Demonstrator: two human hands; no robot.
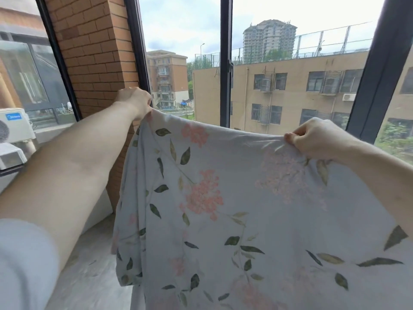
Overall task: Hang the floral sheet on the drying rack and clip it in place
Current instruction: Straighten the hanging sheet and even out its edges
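Both hands hold the floral sheet (234, 209) up by its top edge, in front of the window (225, 63). The left hand (134, 101) pinches the far corner, higher and farther out. The right hand (317, 137) grips the edge closer in. The sheet stretches side to side and hangs down. No drying rack or clips show, so maybe they are out of view.

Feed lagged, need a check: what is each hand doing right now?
Left hand: closed, gripping the sheet's top edge at its left corner.
Right hand: closed, pinching the sheet's top edge.
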